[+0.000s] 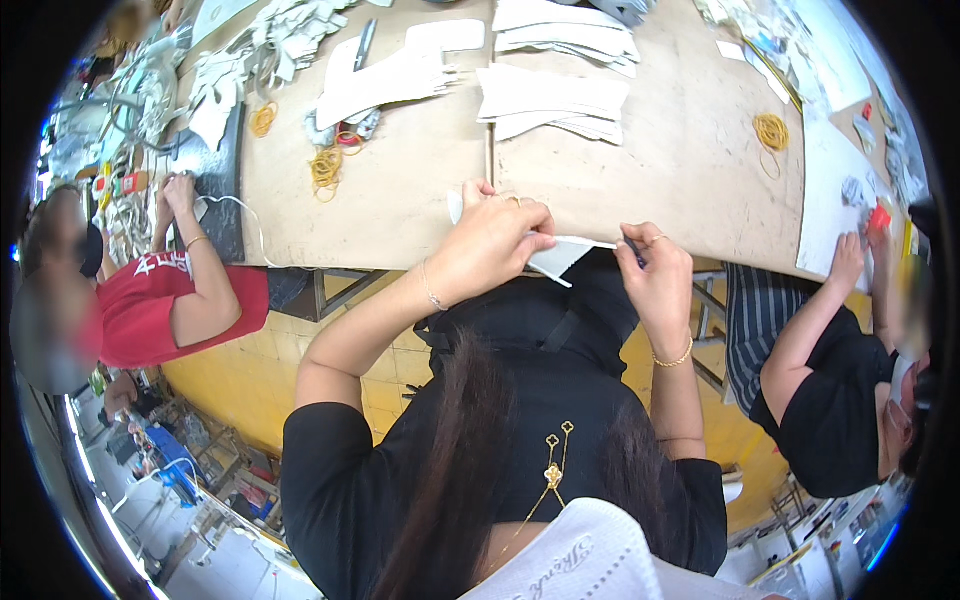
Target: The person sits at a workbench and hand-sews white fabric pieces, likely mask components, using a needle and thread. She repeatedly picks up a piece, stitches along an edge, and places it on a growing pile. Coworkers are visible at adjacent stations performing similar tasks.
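My left hand [485,240] pinches a flat white cut piece [562,257] at the table's near edge, its fingers closed over the piece's left part. One pointed corner of the piece hangs down toward my lap, and another bit shows left of the hand. My right hand [658,285] is closed around a dark, slim tool [634,250], beside the piece's right end. The tool's kind is hard to make out, being mostly covered by the fingers. Beyond the hands lie a stack of white cut pieces [550,100] and another stack [565,28] behind it.
The brown-covered table [400,210] has a seam down its middle. White pieces [385,85] with a slim grey tool [365,45] lie at left. Yellow elastic bands [325,170] and more bands [771,132] rest on it. Co-workers in red [185,310] and black [825,400] flank me.
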The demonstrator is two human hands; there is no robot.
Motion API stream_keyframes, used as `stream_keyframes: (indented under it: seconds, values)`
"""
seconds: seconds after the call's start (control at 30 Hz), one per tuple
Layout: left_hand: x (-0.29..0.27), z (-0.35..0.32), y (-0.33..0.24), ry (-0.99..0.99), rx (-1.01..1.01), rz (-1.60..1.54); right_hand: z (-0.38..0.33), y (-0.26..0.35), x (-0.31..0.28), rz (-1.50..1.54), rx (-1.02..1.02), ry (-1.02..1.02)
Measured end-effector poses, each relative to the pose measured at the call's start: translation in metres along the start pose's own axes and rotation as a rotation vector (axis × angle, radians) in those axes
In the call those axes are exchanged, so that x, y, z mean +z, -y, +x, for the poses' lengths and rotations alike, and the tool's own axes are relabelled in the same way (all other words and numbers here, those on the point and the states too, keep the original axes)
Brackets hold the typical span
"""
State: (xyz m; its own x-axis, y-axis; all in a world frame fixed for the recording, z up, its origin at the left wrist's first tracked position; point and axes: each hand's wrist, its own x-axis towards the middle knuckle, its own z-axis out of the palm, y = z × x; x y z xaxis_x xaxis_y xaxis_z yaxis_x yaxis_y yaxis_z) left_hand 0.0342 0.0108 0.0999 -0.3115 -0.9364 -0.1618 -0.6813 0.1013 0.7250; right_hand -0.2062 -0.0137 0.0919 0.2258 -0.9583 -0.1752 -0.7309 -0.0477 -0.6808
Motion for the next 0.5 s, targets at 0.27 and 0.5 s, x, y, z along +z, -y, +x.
stream_keyframes:
  seconds: [0.27,0.5]
  values:
    - [-0.110,0.029,0.100,-0.553,-0.315,0.247,0.028,0.020,-0.027,0.293,0.064,-0.030]
    - [-0.048,0.054,0.037,-0.127,0.082,-0.266,0.076,0.075,-0.038,0.483,-0.167,0.148]
